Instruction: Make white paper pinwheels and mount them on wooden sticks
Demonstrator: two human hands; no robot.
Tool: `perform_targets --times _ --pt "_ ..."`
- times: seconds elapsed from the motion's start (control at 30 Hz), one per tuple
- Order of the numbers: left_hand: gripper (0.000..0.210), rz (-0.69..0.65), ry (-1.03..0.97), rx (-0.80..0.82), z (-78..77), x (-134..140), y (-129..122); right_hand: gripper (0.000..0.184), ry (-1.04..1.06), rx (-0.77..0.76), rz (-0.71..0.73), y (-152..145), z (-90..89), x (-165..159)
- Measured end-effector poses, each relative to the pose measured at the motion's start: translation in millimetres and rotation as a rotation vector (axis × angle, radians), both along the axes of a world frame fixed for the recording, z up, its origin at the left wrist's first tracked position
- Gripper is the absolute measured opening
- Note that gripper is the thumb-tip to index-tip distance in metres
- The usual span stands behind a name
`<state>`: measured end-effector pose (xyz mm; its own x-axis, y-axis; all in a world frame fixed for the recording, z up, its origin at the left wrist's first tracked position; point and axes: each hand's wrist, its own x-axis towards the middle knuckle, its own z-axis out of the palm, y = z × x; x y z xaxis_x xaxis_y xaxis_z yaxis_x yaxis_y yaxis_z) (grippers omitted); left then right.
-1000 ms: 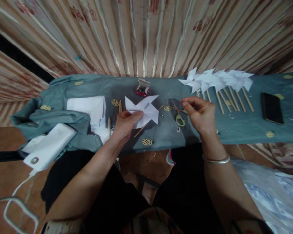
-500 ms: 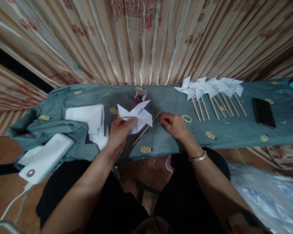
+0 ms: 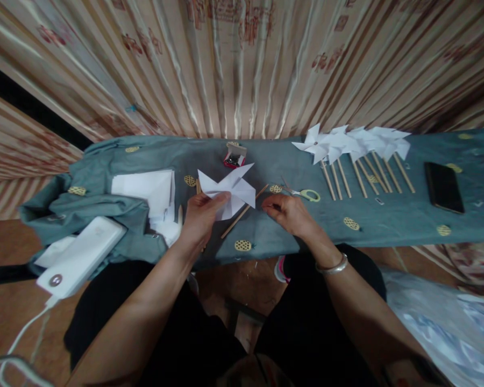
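My left hand (image 3: 204, 215) pinches a folded white paper pinwheel (image 3: 237, 188), its thumb pressed on the middle. To its right, my right hand (image 3: 286, 210) hovers above the cloth with its fingertips drawn together; whatever is between them is too small to make out. Between the two hands a thin wooden stick (image 3: 242, 216) lies slantwise, partly behind the paper. Just beyond the pinwheel stands a small open red box (image 3: 234, 157) of dark metal bits. Scissors (image 3: 308, 194) with pale green handles rest past my right hand.
Several finished pinwheels on sticks (image 3: 349, 145) lie in an overlapping row at the back right. Further right is a black phone (image 3: 443, 186). White paper sheets (image 3: 139, 188) are stacked on the left, near a white power bank (image 3: 83, 258) with a cable. A curtain (image 3: 226, 70) hangs behind the table.
My right hand has turned slightly and drawn back a little from the scissors, which show more fully now. The left hand keeps its pinch on the pinwheel. The whole view has shifted slightly.
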<state>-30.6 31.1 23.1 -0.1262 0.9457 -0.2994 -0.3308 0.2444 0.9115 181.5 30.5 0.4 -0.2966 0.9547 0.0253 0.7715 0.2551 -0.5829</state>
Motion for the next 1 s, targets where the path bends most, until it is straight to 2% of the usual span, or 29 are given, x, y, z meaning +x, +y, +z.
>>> perform_targets --times 0.17,0.27,0.4,0.5,0.63,0.77,1.0 --pt "0.018 -0.007 -0.017 0.009 -0.7 3.2 -0.7 0.017 0.196 -0.038 0.099 -13.0 -5.7 -6.8" --pt "0.020 0.007 -0.012 0.012 -3.3 6.5 -2.4 0.013 0.353 -0.058 0.038 -18.8 -3.7 -5.1" --pt "0.022 -0.041 0.021 0.035 -5.3 10.9 -6.9 0.008 0.571 0.001 -0.096 -26.7 13.9 -4.1" --pt "0.018 -0.084 0.049 0.035 -4.2 14.3 -10.7 0.004 0.653 0.061 -0.112 -34.1 29.9 -12.0" --pt "0.013 -0.114 0.071 0.034 -3.0 18.3 -14.6 0.006 0.571 0.212 -0.047 -42.2 39.8 -26.8" --pt "0.015 -0.142 0.059 0.026 -2.0 21.2 -18.9 0.004 0.438 0.343 -0.052 -43.7 37.3 -31.9" --pt "0.015 -0.229 0.035 0.043 0.8 22.8 -25.5 0.005 0.480 0.314 -0.089 -38.5 30.1 -30.0"
